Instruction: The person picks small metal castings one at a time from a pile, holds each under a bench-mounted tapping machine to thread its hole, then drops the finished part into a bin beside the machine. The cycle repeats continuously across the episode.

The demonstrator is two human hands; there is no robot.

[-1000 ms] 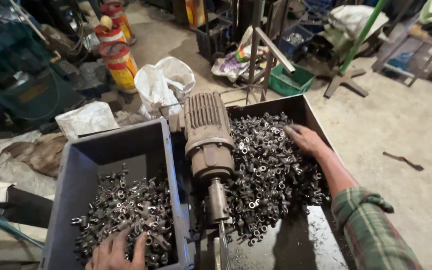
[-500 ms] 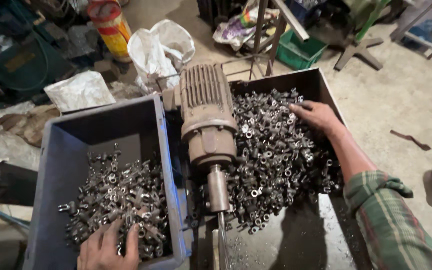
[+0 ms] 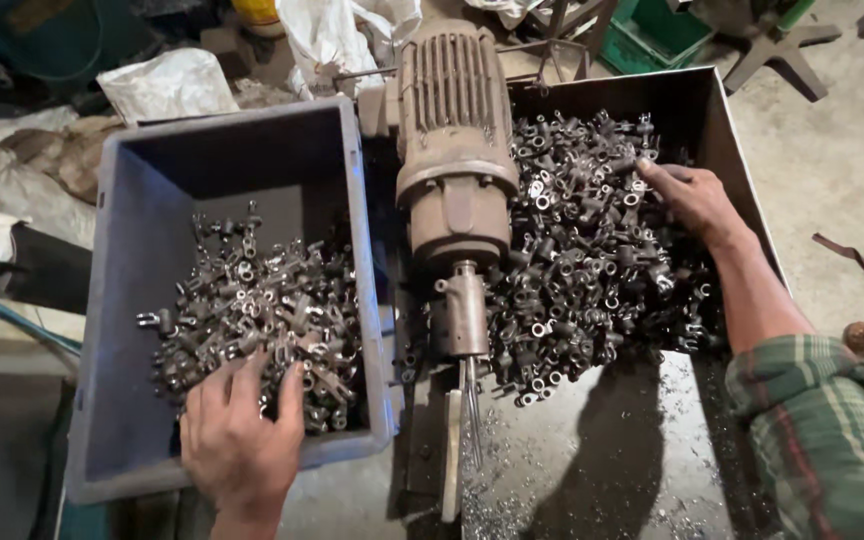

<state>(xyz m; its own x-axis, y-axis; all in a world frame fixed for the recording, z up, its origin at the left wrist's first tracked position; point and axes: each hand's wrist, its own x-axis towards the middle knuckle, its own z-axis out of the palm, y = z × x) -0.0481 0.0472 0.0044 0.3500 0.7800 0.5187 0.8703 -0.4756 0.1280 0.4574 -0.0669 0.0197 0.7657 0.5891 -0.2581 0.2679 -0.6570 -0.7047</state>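
crumpled white plastic bags [image 3: 167,85] upper left, another white bag [image 3: 337,30] top centre

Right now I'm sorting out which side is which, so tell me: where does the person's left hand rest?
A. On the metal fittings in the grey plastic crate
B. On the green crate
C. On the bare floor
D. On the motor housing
A: the left hand lies palm down on the metal fittings inside the grey plastic crate, left of the motor.

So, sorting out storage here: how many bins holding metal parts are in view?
2: a grey plastic crate left of the motor, and a dark metal tray to its right.
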